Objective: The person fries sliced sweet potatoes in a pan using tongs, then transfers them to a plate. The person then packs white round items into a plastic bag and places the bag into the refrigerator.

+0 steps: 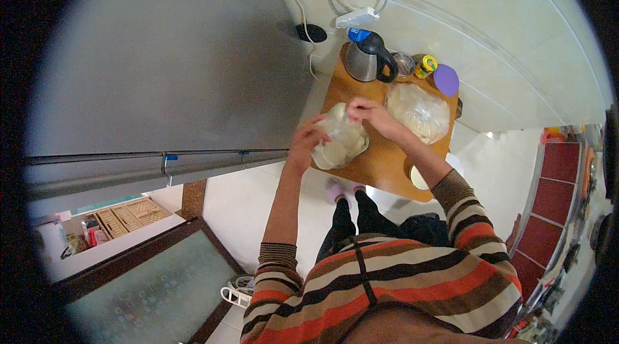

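Observation:
A clear plastic bag (341,146) with several pale, rounded, dough-like pieces inside lies at the left front of a small wooden table (387,165). My left hand (308,140) holds the bag by its left side, fingers bent over the plastic. At the bag's upper right, my right hand (366,113) has its fingers curled close to the plastic. Motion blurs that hand, so its grip does not show clearly. Just right of my right wrist rests a second, fuller plastic bag (420,113), also with pale contents.
Along the table's back stand a steel kettle (361,62) with a black handle, a clear container (404,64), a yellow-lidded jar (426,66) and a purple round item (446,80). A large grey refrigerator (169,78) borders the left. A white power strip (358,17) hangs behind.

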`<state>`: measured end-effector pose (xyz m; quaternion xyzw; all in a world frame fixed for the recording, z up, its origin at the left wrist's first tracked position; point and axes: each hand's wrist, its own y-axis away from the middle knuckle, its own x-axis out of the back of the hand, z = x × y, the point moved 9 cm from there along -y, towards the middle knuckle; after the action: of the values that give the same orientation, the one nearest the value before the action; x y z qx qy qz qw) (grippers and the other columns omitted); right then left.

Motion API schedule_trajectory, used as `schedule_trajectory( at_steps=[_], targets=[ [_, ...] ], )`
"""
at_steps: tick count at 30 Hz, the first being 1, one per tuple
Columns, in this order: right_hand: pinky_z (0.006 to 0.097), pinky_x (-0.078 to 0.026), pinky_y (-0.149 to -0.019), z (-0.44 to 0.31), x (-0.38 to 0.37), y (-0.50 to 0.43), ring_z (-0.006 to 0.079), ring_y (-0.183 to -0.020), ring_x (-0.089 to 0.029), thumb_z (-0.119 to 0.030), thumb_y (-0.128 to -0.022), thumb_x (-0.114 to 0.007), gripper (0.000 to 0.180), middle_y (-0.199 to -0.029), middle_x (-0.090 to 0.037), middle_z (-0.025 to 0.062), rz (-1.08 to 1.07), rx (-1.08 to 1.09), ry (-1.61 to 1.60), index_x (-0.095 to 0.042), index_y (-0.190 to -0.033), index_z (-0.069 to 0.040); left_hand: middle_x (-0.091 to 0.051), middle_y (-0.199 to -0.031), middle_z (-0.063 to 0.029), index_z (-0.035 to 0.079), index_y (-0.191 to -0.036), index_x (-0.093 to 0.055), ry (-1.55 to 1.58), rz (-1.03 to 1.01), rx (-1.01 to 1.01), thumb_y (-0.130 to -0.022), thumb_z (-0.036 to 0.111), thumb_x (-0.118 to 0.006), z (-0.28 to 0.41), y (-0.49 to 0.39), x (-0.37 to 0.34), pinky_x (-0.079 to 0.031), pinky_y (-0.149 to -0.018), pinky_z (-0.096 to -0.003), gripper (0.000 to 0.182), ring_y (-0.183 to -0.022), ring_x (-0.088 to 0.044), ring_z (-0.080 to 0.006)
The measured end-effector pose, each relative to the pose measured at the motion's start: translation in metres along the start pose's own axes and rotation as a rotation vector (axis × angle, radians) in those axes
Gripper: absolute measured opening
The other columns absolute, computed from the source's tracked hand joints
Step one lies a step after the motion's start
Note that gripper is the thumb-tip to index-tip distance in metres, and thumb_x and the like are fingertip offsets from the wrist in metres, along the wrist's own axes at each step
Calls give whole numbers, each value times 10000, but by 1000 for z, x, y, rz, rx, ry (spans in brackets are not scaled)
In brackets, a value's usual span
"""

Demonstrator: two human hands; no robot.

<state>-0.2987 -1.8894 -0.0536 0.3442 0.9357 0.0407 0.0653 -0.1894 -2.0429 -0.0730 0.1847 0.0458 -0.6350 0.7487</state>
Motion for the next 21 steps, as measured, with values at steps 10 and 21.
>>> schedule_trajectory(
  at_steps=[10, 21],
  targets=[
    [246, -396, -540, 74, 8, -4, 115, -595, -491, -256, -959, -586, 241, -758, -585, 34, 153, -339, -1002, -568, -807, -69, -600, -826, -48, 63, -887, -594, 284, 298, 97, -931, 112, -595, -39, 3, 40, -380, -506, -238, 66, -612, -508, -97],
    [254, -459, -583, 11, -15, -23, 151, -669, -585, -218, -923, -621, 182, -821, -609, 46, -44, -153, -151, -643, -868, -45, -681, -992, -71, 17, -895, -644, -219, -58, 66, -915, 83, -590, -39, -7, -15, -461, -637, -275, 87, -707, -554, -122]
  ],
)
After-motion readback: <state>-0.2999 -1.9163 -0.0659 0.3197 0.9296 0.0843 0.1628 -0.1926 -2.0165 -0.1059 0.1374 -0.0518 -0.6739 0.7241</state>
